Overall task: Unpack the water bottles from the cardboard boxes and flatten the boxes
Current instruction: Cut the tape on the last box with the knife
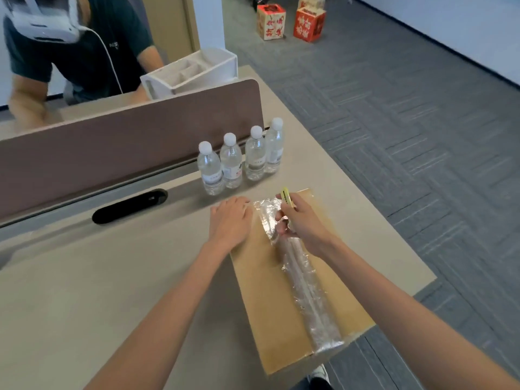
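A closed cardboard box (259, 291) sits at the near right corner of the table (84, 277), its long side running away from the person and its near end reaching the table's near edge. A strip of wrinkled clear tape (312, 291) runs along the seam of the top, and its far end is lifted and crumpled. The left hand (230, 218) lies flat with straight fingers on the far left part of the box top, pressing down and holding nothing. The right hand (301, 223) is curled around a yellow cutter (287, 197) over the far end of the tape, the cutter's end sticking up past the fingers; whether the blade touches the tape cannot be told. Four water bottles (230, 161) with white caps stand upright in a row near the far edge of the table, just beyond the box and beside the brown divider (126, 142). A black oval slot (129, 206) lies in the table to their left. Behind the divider are a white organizer (194, 74) and another person (78, 46) in a dark shirt. Two red printed boxes (309, 23) stand on the grey carpet (394, 108).
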